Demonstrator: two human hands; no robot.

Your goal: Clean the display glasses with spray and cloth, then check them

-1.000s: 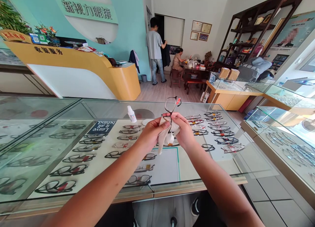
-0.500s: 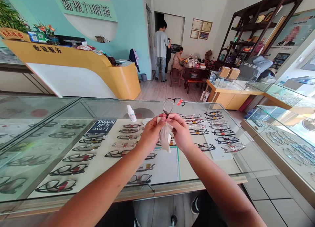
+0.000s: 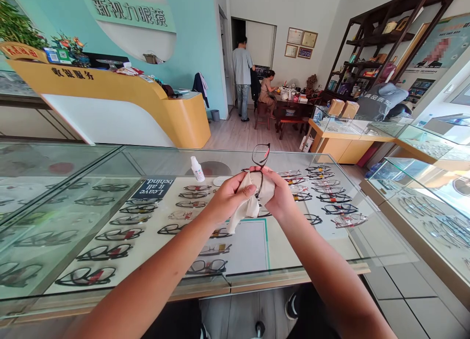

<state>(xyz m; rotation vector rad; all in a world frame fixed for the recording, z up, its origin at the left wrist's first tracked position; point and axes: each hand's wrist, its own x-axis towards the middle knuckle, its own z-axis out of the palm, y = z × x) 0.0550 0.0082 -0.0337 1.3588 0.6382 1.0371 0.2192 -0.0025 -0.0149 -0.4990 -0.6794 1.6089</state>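
Above the glass counter, both my hands meet around a pair of dark-framed eyeglasses [image 3: 261, 155] and a cream cleaning cloth [image 3: 246, 209]. One lens stands upright above my fingers; the cloth covers much of the lower part. My left hand [image 3: 230, 197] is closed on the cloth, thumb pressed over it. My right hand [image 3: 279, 191] grips the eyeglasses near the middle of the frame, with cloth against its palm. A red tag shows by the upper lens. Left of my hands, a white bottle [image 3: 197, 170] stands on the counter top.
Under the glass of the display case [image 3: 286, 251] lie several rows of eyeglasses. A dark blue sign [image 3: 153, 188] is among them. A yellow reception counter [image 3: 187, 121] stands beyond. Two people are at the back, one standing [image 3: 242, 67], one seated [image 3: 267, 89]. More showcases [image 3: 422, 182] line the right.
The eyeglasses have turned so one lens points up. The cloth is spread wider over the frame, and my right hand has shifted slightly right. The standing person has turned slightly.
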